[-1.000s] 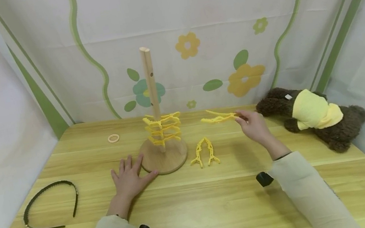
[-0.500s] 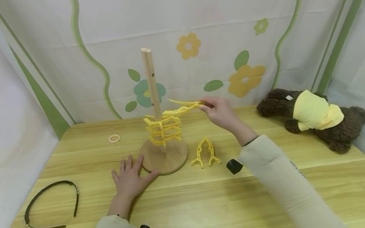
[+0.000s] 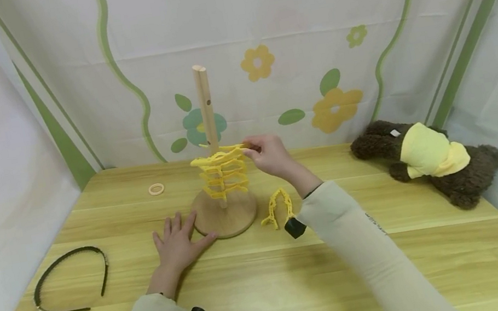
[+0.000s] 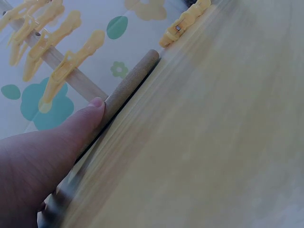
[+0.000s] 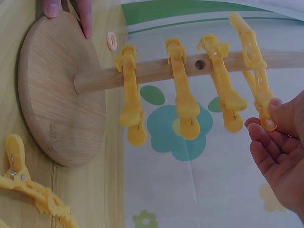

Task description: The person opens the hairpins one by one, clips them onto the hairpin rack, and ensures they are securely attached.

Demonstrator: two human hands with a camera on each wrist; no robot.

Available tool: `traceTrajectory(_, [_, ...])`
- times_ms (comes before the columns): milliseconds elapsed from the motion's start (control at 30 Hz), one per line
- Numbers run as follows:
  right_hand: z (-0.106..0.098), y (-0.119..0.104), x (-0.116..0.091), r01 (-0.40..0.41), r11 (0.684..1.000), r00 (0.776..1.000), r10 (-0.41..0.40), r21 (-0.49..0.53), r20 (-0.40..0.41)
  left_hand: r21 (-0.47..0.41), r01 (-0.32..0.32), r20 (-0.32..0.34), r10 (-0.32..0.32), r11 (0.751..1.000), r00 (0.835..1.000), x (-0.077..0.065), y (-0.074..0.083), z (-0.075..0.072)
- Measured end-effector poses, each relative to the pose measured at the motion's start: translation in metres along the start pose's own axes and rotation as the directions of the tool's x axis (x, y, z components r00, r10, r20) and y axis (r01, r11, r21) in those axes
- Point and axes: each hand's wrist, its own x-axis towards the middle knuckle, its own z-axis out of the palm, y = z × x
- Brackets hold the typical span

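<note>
My right hand (image 3: pixel 271 157) pinches the tail of a yellow alligator hair clip (image 5: pixel 256 69) between thumb and fingers. This clip lies across the upright wooden post (image 3: pixel 204 96), its two arms seen on either side of it. Below it, three similar yellow clips (image 5: pixel 183 97) are clamped on the post one above another. My left hand (image 3: pixel 180 248) lies with fingers spread at the left rim of the post's round base (image 3: pixel 231 224); in the left wrist view its thumb (image 4: pixel 88 121) presses on that base. Other yellow clips (image 3: pixel 272 208) form an arch on the table, right of the base.
A black headband (image 3: pixel 36 290) lies at the left of the wooden table (image 3: pixel 254 299). Behind the left hand is a small pale ring (image 3: pixel 151 190). A brown plush bear in a yellow shirt (image 3: pixel 423 150) lies at the back right. Printed cloth (image 3: pixel 302 1) walls the back.
My right hand has moved left with the hair clip, from open space beside the stand to the post. My left hand has stayed on the base.
</note>
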Motion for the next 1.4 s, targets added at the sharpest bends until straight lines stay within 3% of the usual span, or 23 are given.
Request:
traceTrajectory(300, [0.001,-0.009,0.005,-0.031,1.0,0.998,0.031,-0.001,0.048,0.006,0.007,0.004,-0.007,1.0,1.0,0.001,-0.002,0.001])
traceTrajectory(500, [0.002,-0.009,0.004,-0.104,0.994,0.992,0.1,0.041,0.082,0.005,0.006,0.01,-0.006,1.0,1.0,0.001,0.001,-0.001])
traceTrajectory(967, [-0.009,-0.008,-0.003,-0.14,0.98,0.99,0.134,0.142,0.051,0.012,0.001,0.009,-0.001,1.0,1.0,0.003,0.001,0.001])
traceTrajectory(1133, [-0.022,-0.004,-0.018,-0.133,0.973,0.991,0.137,0.189,-0.01,0.009,0.003,0.008,-0.003,1.0,1.0,0.002,0.001,0.002])
traceTrajectory(1267, [-0.029,-0.01,-0.041,-0.179,0.96,0.982,0.186,0.218,-0.014,0.02,0.006,0.002,-0.006,1.0,1.0,0.002,-0.001,0.002])
traceTrajectory(1400, [-0.023,0.004,-0.069,-0.256,0.943,0.965,0.262,0.21,0.001,0.03,0.013,0.002,-0.013,0.999,1.0,0.0,-0.002,0.002])
